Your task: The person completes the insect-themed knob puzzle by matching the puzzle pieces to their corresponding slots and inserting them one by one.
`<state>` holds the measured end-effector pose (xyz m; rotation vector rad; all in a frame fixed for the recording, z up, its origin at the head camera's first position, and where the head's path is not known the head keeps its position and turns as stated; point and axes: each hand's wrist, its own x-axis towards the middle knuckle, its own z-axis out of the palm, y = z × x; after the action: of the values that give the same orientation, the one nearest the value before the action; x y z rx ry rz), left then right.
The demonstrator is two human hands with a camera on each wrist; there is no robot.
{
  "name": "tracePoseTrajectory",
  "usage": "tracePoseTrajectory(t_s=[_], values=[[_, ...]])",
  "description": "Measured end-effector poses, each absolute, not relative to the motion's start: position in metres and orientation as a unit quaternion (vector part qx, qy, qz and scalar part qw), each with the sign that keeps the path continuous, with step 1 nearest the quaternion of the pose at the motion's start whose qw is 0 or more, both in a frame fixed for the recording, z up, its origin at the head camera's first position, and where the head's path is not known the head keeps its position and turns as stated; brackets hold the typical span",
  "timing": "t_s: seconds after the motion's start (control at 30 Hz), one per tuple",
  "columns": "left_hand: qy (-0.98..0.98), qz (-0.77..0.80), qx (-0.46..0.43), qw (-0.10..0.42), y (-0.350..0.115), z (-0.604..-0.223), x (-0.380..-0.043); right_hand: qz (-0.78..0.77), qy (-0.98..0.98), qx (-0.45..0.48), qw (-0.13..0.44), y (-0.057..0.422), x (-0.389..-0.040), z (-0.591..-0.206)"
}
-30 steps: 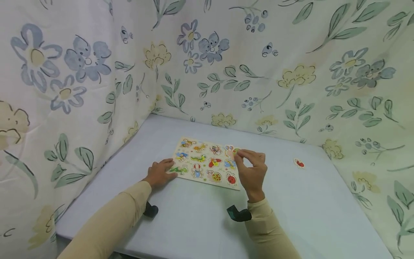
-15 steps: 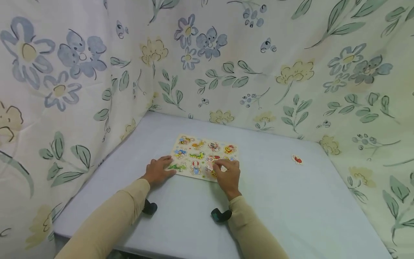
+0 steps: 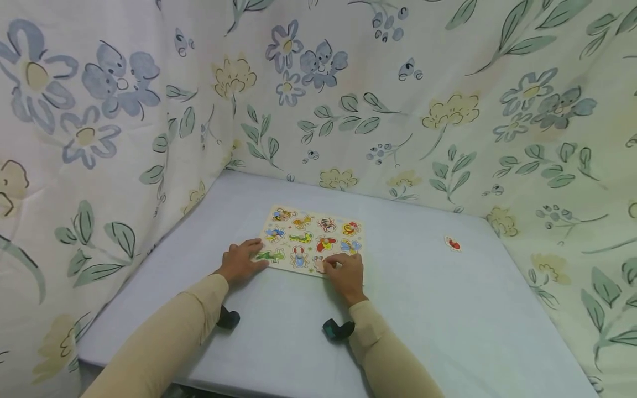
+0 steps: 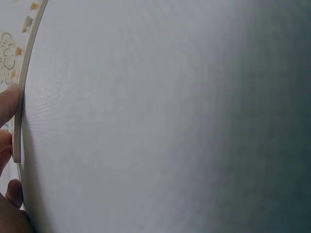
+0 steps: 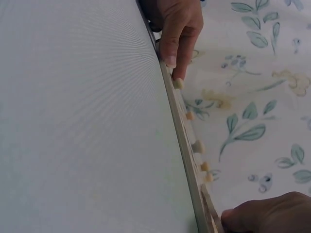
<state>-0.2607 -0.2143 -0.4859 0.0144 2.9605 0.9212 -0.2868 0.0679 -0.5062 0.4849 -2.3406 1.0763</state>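
Note:
A wooden peg puzzle board [image 3: 309, 250] with insect pictures lies flat on the table. My right hand [image 3: 346, 276] pinches a puzzle piece [image 3: 318, 264] over the third spot of the front row; the fingers hide most of the piece. In the right wrist view, the piece's edge [image 5: 208, 204] sits slightly tilted, right at the board's surface, beside my thumb. My left hand [image 3: 242, 263] rests at the board's front left corner, fingers over the left side and thumb by the front edge. Its thumb [image 4: 8, 103] touches the board's rim in the left wrist view.
A loose red ladybug piece [image 3: 453, 243] lies on the white table [image 3: 428, 320], well right of the board. Several small pegs [image 5: 198, 146] stick up from the board. Floral curtains [image 3: 368, 127] hang behind and along the sides of the table.
My right hand has moved left and toward me, carrying the puzzle piece from the board's back right corner to its front row. The left hand has stayed at the board's corner.

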Motion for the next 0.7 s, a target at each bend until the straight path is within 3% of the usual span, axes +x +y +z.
tracePoseTrajectory(t_s=[0.23,0.47,0.6,0.7], values=[[0.953,0.303,0.001,0.028,-0.214,-0.486,-0.262,0.366,-0.887,0.165,0.228,0.069,-0.288,-0.507],[0.951,0.306,-0.003,0.028,-0.212,-0.485,-0.265,0.354,-0.888,0.176,0.234,0.073,-0.292,-0.503],[0.952,0.305,-0.002,0.033,-0.211,-0.488,-0.262,0.401,-0.877,0.134,0.227,0.082,-0.292,-0.491],[0.954,0.3,0.002,0.029,-0.212,-0.488,-0.26,0.435,-0.876,0.088,0.19,0.093,-0.297,-0.474]])
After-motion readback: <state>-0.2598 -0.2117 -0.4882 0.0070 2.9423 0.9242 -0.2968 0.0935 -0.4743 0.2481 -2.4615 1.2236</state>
